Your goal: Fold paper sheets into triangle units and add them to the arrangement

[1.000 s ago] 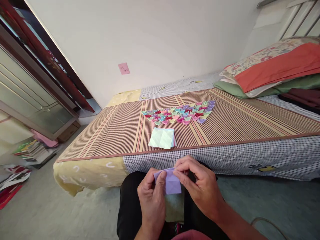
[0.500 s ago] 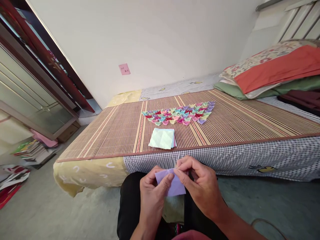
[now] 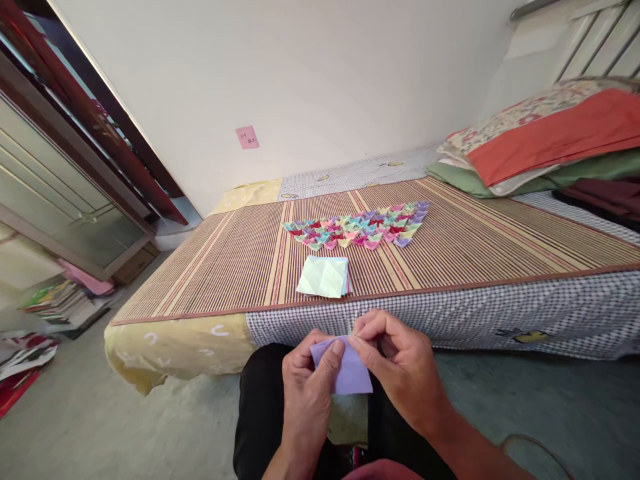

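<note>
A purple square of paper [image 3: 354, 372] is held above my lap between both hands. My left hand [image 3: 311, 379] grips its left side, thumb on top and fingers behind. The thumb and fingertips of my right hand [image 3: 400, 365] pinch its upper edge near the top right corner. Beyond my hands, a stack of creased paper squares [image 3: 324, 276], pale green on top, lies near the bed's front edge. Behind that stack, several rows of small folded paper pieces [image 3: 357, 227] in many colours stand on the striped mat [image 3: 230, 260].
A pillow with an orange band [image 3: 555, 137] rests on green bedding at the right, beside dark red cloth [image 3: 605, 200]. The checked sheet [image 3: 450, 317] hangs over the bed's front. Books [image 3: 63, 303] are piled on the floor at left.
My left thumb has shifted slightly up and left on the purple paper. Both hands keep their hold, and the view has moved slightly.
</note>
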### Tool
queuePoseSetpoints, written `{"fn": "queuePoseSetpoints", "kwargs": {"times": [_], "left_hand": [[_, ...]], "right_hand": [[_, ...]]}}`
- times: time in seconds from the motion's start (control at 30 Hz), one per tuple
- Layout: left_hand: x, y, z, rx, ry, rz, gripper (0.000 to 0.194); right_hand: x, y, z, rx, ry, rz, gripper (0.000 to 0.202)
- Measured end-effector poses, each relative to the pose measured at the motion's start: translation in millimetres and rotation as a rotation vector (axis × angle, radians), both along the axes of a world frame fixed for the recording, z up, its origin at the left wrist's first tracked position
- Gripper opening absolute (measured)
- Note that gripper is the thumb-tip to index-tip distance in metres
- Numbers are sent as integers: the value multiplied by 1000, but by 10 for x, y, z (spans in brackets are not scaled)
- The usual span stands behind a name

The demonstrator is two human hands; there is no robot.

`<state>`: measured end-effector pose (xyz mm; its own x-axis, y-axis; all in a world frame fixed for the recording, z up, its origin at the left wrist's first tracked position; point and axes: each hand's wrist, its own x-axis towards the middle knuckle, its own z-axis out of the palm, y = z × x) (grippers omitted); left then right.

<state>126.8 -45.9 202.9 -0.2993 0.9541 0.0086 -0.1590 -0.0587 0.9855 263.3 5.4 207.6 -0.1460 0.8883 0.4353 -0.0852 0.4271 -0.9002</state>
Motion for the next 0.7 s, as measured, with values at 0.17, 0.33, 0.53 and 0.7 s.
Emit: {"fn": "queuePoseSetpoints", "kwargs": {"times": [0.17,0.33,0.53,0.7], "left_hand": [[16,-8,-19,4,-64,14,33],[34,-11,-25,8,-18,61,40],[37,-32,-39,18,70,109,45],[22,-46,-30,16,65,135,34]], "right_hand": [[42,12,39,-142,-56,123,9],[37,3,65,-5,-133,137,22],[5,-33,44,246,-219,57,20],[6,-29,38,232,-221,11,22]]}}
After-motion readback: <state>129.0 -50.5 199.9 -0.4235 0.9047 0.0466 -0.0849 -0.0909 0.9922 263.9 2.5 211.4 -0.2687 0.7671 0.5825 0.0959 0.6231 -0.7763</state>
